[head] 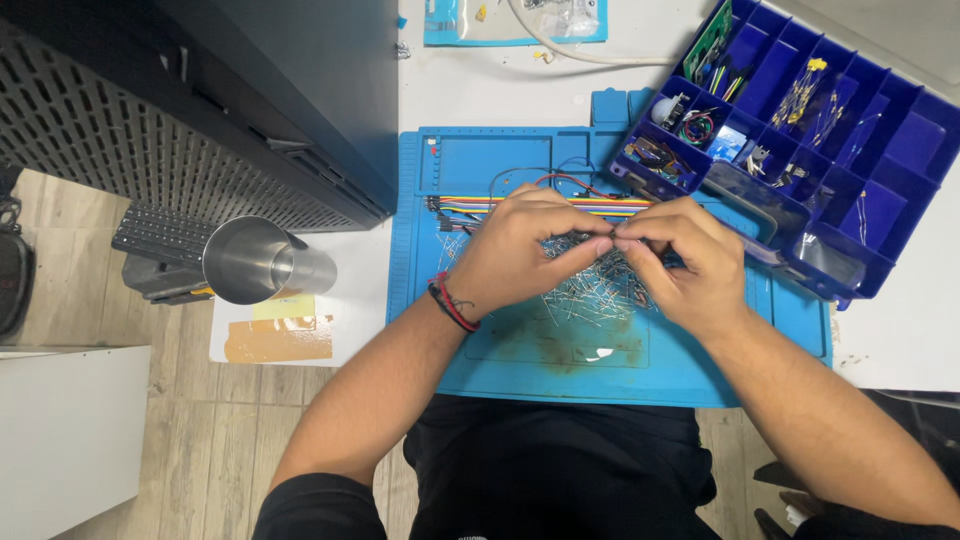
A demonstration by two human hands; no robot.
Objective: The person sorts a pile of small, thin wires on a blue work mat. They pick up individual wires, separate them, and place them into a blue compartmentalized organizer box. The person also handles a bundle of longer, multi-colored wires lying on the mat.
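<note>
The work surface is a blue silicone mat (520,365) lying on a white table (900,340), with the mat's near edge running just in front of the person's torso and its left edge close to the table's left edge. To the left, a large black perforated case (200,110) overhangs the table corner and reaches to the mat's upper left corner; below it a shiny metal cup (255,262) lies on its side, near a strip of tan tape (280,340) stuck to the table. To the right, a dark blue compartment organiser (900,140) sits tilted, its lower left corner overlapping the mat's upper right area, so open room on that side is narrow. Free mat surface remains in the lower recessed panel, in front of both hands. A band of multicoloured ribbon wires (470,204) runs across the mat behind the hands. A loose pile of thin metal-legged components (590,292) lies on the mat centre, directly beneath and between the hands. The left hand (520,250), with a red and black band at the wrist, and the right hand (685,265) meet fingertip to fingertip above the pile. Both sets of fingers are curled and pinched closed on a small component at the meeting point; the item is too small to identify.
</note>
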